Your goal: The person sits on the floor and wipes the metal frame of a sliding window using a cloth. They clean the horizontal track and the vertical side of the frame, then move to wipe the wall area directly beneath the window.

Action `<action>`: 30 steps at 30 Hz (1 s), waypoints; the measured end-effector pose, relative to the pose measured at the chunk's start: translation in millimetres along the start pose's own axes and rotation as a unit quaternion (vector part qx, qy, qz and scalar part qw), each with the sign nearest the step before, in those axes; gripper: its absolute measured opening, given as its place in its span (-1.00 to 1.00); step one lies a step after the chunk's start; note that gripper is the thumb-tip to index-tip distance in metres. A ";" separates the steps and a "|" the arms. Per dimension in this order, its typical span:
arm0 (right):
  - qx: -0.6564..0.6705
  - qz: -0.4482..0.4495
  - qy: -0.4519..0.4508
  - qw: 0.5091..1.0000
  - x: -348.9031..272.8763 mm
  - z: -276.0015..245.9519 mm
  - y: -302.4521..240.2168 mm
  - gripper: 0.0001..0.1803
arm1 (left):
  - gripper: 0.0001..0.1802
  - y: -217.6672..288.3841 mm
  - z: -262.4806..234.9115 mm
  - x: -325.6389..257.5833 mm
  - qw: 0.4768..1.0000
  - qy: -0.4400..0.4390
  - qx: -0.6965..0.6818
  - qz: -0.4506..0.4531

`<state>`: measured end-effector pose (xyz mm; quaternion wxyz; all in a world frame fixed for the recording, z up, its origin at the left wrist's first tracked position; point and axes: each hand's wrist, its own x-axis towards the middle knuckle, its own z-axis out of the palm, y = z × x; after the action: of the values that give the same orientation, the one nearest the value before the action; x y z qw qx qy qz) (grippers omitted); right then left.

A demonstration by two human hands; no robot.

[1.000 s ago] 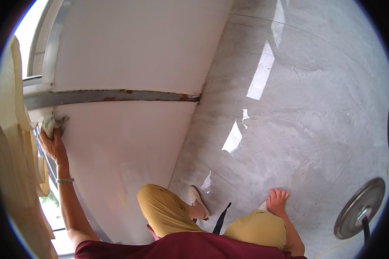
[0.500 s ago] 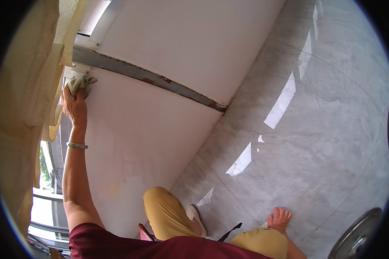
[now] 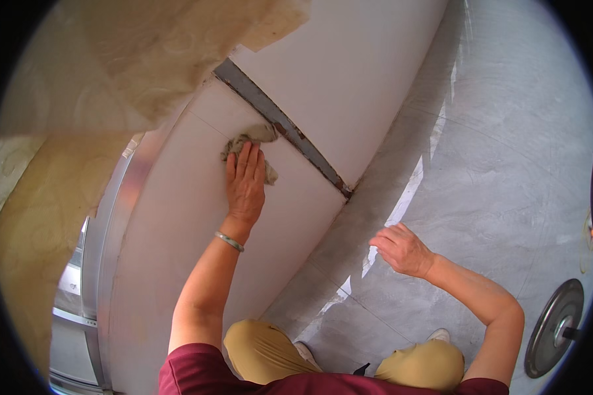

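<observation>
My left hand point(image 3: 246, 191), a bangle at its wrist, presses a crumpled grey-green rag point(image 3: 260, 133) against the pale wall panel point(image 3: 197, 191). The fingers lie over the cloth, which sticks out beyond them on several sides. A grey metal strip point(image 3: 263, 102) with rusty patches runs just past the rag, down to the floor. My right hand point(image 3: 405, 250) hangs in the air over the floor, its fingers curled together and nothing visible in them.
Yellowish curtain cloth point(image 3: 53, 230) hangs across the upper left, covering part of the wall and window frame point(image 3: 102, 263). A round metal base point(image 3: 555, 329) with a short rod stands on the grey floor point(image 3: 481, 164) at right. My bent knees point(image 3: 270, 349) are below.
My left hand has moved the rag right and down the panel, away from the window frame. My right hand has risen from beside my knee and come forward. The curtain now covers more of the view.
</observation>
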<state>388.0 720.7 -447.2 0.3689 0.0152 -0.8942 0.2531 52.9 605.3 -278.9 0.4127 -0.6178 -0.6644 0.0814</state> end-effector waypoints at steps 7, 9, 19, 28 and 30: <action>0.323 0.193 0.070 0.924 215.6 45.9 -36.4 -0.40 | -0.44 23.5 -5.6 -24.9 0.949 0.056 -0.275 -0.146; 0.353 0.196 0.116 0.907 236.8 68.3 -48.4 -0.31 | -0.38 29.8 -13.6 -26.6 0.879 0.108 -0.411 -0.216; 0.675 0.369 0.073 0.635 211.3 123.3 -64.0 -0.20 | -0.51 0.5 -36.1 -132.4 0.074 0.069 -0.917 -0.387; 0.640 0.373 0.012 0.672 200.5 109.6 -91.4 -0.41 | -0.53 -8.3 -47.7 -149.2 0.132 0.029 -0.896 -0.424; 0.653 0.334 0.134 0.666 204.4 106.2 -95.2 -0.56 | -0.57 -9.4 -56.7 -145.4 0.213 0.060 -0.883 -0.414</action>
<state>190.4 621.1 -332.4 0.2713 -0.0817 -0.3860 0.8779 67.5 451.4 -301.6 -0.3839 -0.2263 -0.4444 -0.7771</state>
